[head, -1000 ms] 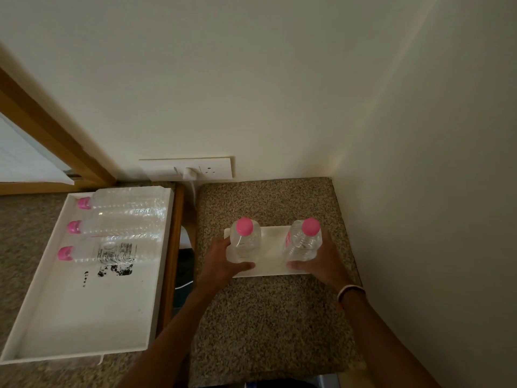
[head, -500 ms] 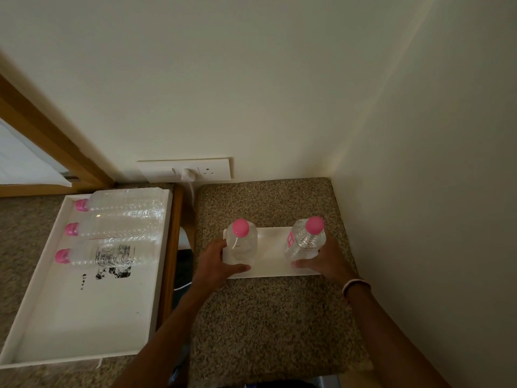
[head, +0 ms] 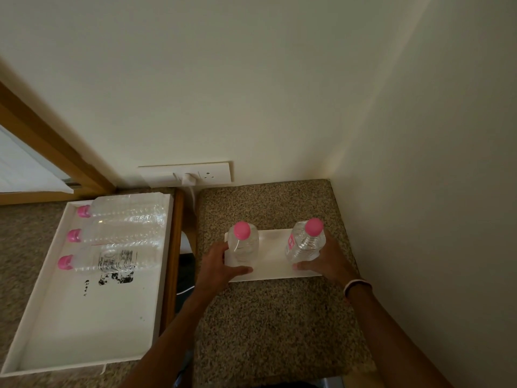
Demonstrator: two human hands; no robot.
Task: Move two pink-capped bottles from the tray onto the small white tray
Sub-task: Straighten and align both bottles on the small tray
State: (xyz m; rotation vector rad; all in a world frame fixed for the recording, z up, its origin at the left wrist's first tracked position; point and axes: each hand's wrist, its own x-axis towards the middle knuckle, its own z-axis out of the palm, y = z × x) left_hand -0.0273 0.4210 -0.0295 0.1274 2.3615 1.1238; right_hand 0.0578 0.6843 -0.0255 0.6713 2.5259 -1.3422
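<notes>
Two clear bottles with pink caps stand upright on the small white tray, which lies on a speckled stone top in the corner. My left hand is wrapped around the base of the left bottle. The right bottle leans slightly left, with my right hand curled around its lower part. Three more pink-capped bottles lie on their sides in the large white tray at the left.
Walls close in behind and to the right of the stone top. A white socket plate with a plug sits on the back wall. A wooden edge and a dark gap separate the two surfaces.
Both hands have stayed on the bottles on the small tray. The right bottle has tipped a little to the left, and the view has shifted slightly.
</notes>
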